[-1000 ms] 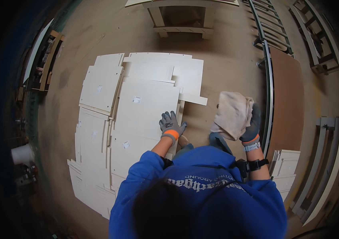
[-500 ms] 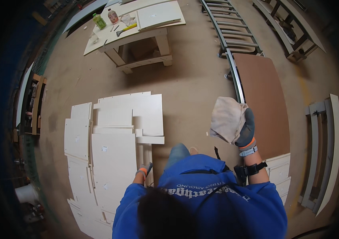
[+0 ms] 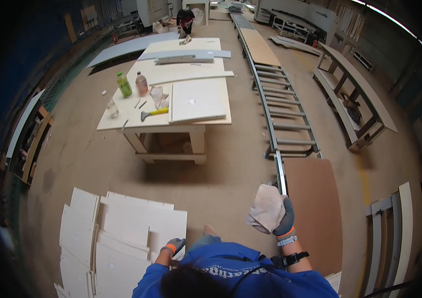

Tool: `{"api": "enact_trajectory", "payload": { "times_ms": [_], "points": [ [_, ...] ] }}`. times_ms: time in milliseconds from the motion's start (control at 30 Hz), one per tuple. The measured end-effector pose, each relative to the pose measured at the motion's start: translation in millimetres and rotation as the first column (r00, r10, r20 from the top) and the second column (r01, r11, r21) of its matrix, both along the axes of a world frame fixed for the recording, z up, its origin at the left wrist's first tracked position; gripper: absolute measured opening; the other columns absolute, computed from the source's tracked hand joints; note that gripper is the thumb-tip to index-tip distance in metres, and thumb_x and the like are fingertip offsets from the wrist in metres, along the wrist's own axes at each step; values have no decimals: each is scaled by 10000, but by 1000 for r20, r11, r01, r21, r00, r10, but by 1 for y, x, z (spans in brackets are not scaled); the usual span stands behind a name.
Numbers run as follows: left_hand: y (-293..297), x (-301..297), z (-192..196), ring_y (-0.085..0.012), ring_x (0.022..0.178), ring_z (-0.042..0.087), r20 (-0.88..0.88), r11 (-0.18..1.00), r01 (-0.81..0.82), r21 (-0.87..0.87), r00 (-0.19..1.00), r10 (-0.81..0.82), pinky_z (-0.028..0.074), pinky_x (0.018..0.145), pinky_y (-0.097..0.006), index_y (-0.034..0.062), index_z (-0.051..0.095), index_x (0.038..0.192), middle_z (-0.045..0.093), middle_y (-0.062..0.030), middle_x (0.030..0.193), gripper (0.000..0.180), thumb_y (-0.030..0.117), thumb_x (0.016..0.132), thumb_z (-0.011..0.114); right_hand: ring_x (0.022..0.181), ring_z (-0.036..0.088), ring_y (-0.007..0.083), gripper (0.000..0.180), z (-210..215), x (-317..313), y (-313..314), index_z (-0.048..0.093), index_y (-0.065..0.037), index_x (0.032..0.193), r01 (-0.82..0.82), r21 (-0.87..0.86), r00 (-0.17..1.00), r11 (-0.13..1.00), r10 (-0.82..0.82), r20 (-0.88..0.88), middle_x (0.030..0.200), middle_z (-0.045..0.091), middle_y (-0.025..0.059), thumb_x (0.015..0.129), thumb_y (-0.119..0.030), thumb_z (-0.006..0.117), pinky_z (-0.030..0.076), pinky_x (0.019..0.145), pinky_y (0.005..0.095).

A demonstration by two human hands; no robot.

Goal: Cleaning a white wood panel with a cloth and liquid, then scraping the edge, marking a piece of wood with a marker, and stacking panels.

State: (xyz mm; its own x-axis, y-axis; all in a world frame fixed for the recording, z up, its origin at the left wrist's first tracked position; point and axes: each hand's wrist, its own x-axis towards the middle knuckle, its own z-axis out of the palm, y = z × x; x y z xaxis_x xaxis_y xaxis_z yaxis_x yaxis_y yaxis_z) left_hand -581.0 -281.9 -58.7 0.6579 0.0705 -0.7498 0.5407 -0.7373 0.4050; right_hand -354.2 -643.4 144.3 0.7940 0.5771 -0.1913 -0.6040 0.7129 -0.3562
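Observation:
My right hand (image 3: 285,217), in a dark grey glove with an orange cuff, is closed on a crumpled pale cloth (image 3: 264,208). It is raised in front of me, beside the left edge of a brown panel (image 3: 315,213). My left hand (image 3: 175,245), gloved the same way, hangs low by my left side with its fingers loosely bent and nothing visible in it. It is nearest to the white panels (image 3: 124,216) lying in overlapping stacks at the lower left; from above I cannot tell whether it touches them.
A worktable (image 3: 171,128) ahead bears a white panel (image 3: 198,102), a yellow-handled scraper-like tool (image 3: 155,113), a green bottle (image 3: 124,84) and a pinkish bottle (image 3: 142,83). A roller conveyor (image 3: 283,109) runs away on the right. Beyond it stands a bench (image 3: 355,94). Another person (image 3: 185,21) is far off.
My view has tilted up, showing more of the room ahead. The cloth stays in my right hand. My left hand has moved a little relative to the white panels.

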Motion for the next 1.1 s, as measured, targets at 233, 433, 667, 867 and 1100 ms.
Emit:
{"api": "enact_trajectory", "payload": {
  "times_ms": [233,433,667,867,1100],
  "points": [
    [79,214,108,-345,931,599,366,951,-306,-43,881,300,455,805,-382,-13,556,1025,619,-241,988,543,508,873,533,1284,427,360,681,4,119,43,367,-37,1404,130,-1,990,992,-130,60,1414,432,168,924,-512,459,345,1070,507],
    [119,328,138,-295,909,599,520,930,-361,-73,781,344,456,812,-365,9,549,1025,620,-199,978,509,483,844,583,1288,427,352,672,-36,234,113,343,-26,1417,-122,41,993,992,121,14,1413,433,169,932,-480,449,335,1078,501],
    [161,387,160,-291,1230,505,520,760,-589,-273,574,632,397,1024,-360,-62,292,1412,453,-246,1364,912,495,807,684,1312,398,347,659,-6,376,223,340,-27,1419,-361,92,931,928,364,-26,1436,404,166,937,-464,446,311,1095,497],
    [174,425,368,-175,641,575,559,656,-239,-716,366,744,479,621,-305,-28,628,781,614,-104,753,416,322,964,499,1301,413,331,666,10,435,288,339,-26,1419,-486,-9,873,874,485,-58,1412,427,170,931,-464,459,325,1091,482],
    [220,503,458,-170,569,499,785,661,643,-387,-147,602,402,461,-296,98,735,733,568,-63,763,277,220,488,779,1261,459,312,643,-19,447,356,350,-27,1408,-353,-186,935,917,339,-105,1389,449,164,937,-453,456,353,1076,457]
  ]
}}
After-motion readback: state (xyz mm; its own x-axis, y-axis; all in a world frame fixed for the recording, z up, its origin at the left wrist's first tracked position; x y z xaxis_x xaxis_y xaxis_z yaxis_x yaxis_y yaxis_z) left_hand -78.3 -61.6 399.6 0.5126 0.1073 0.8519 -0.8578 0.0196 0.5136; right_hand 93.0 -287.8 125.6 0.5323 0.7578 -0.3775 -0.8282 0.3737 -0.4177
